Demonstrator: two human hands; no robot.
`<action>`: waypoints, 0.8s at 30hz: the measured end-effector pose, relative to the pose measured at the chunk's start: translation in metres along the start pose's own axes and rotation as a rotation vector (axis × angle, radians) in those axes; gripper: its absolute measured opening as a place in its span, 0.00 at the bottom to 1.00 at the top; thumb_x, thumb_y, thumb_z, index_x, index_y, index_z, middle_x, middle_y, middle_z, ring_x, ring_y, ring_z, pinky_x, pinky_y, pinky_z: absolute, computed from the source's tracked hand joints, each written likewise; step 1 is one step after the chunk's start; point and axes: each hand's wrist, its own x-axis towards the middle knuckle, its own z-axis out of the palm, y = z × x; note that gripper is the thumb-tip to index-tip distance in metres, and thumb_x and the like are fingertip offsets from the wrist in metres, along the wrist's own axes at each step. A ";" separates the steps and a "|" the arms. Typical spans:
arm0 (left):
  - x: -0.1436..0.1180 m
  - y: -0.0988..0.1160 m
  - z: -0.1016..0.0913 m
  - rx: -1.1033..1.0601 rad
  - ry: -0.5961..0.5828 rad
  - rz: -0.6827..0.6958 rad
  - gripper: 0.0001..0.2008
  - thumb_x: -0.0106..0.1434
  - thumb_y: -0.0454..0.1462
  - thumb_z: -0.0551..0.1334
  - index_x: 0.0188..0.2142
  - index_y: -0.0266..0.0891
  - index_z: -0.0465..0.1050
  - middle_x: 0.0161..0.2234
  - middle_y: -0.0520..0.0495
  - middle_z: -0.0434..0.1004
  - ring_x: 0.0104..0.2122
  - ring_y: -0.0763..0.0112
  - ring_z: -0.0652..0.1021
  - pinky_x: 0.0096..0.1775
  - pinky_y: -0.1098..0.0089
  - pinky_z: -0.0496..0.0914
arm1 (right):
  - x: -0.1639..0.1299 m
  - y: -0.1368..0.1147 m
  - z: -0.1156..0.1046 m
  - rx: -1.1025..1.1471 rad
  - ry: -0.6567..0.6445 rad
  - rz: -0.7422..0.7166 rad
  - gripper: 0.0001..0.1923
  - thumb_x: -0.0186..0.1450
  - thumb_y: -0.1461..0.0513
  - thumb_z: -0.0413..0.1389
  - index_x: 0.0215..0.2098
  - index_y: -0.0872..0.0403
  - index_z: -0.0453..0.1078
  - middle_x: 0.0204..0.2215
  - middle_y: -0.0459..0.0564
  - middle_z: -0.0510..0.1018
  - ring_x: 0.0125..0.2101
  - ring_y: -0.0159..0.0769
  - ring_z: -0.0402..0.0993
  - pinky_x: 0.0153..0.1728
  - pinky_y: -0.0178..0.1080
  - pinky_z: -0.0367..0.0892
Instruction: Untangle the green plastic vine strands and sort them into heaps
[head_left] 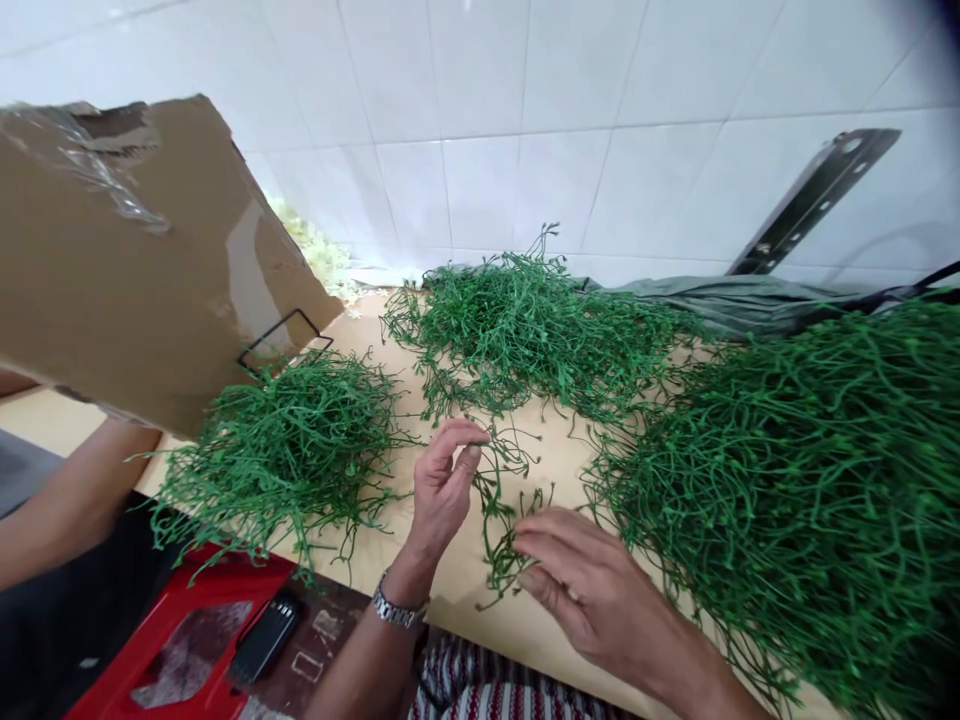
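Between thumb and forefinger, my left hand [446,485] pinches the end of a thin green stem, above the tan tabletop [457,600]. A silver watch [397,600] is on that wrist. My right hand [585,580] is lower and to the right, its thumb and fingertips bent around the edge of a small loose bunch of green stems [495,530]. These stems are curly, with small knobs at their ends. The exact contact at the right fingertips is partly hidden by the stems.
Green stems lie in a left pile [300,440], a back pile [532,330] and a large right pile [795,480]. A cardboard sheet [150,270] stands at left, near another person's arm [82,500]. Below are a red stool [187,640] and a black phone [264,635].
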 end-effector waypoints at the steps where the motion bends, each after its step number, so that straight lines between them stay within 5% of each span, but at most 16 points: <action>1: 0.001 -0.001 -0.001 -0.012 -0.005 0.022 0.06 0.59 0.32 0.57 0.31 0.39 0.73 0.33 0.47 0.70 0.38 0.69 0.70 0.41 0.67 0.64 | 0.000 0.001 -0.005 0.028 0.055 0.003 0.07 0.63 0.66 0.50 0.37 0.56 0.68 0.34 0.51 0.74 0.37 0.35 0.69 0.39 0.39 0.66; 5: -0.001 -0.004 -0.001 -0.086 -0.016 0.054 0.07 0.58 0.31 0.58 0.32 0.41 0.74 0.35 0.47 0.71 0.39 0.68 0.70 0.42 0.66 0.64 | 0.009 0.009 -0.025 0.085 0.234 0.137 0.08 0.64 0.66 0.48 0.33 0.56 0.68 0.29 0.49 0.73 0.32 0.31 0.70 0.32 0.34 0.65; 11: -0.008 -0.003 0.011 -0.117 -0.116 0.083 0.08 0.58 0.31 0.58 0.32 0.42 0.74 0.38 0.45 0.68 0.41 0.66 0.70 0.43 0.64 0.65 | 0.023 0.028 -0.016 0.047 0.167 0.394 0.10 0.61 0.61 0.52 0.41 0.55 0.66 0.38 0.51 0.72 0.40 0.38 0.67 0.41 0.40 0.62; 14: -0.010 -0.002 0.016 -0.095 -0.161 0.093 0.08 0.58 0.31 0.57 0.32 0.42 0.74 0.40 0.45 0.67 0.44 0.64 0.69 0.45 0.62 0.64 | 0.022 0.033 -0.007 0.204 0.167 0.497 0.04 0.61 0.63 0.50 0.33 0.55 0.65 0.28 0.47 0.71 0.30 0.32 0.67 0.32 0.34 0.63; 20: -0.011 0.010 0.017 0.295 -0.201 0.099 0.09 0.57 0.30 0.56 0.33 0.40 0.73 0.40 0.44 0.64 0.44 0.63 0.67 0.46 0.59 0.61 | 0.015 0.033 -0.007 0.307 0.286 0.546 0.05 0.61 0.64 0.48 0.27 0.55 0.62 0.23 0.44 0.69 0.24 0.28 0.63 0.26 0.30 0.59; 24: -0.012 0.018 0.021 0.314 -0.302 -0.001 0.07 0.58 0.35 0.56 0.31 0.40 0.73 0.34 0.45 0.67 0.38 0.64 0.68 0.40 0.61 0.63 | 0.012 0.032 -0.002 0.257 0.283 0.507 0.04 0.60 0.66 0.48 0.29 0.55 0.64 0.24 0.45 0.69 0.25 0.28 0.64 0.27 0.30 0.60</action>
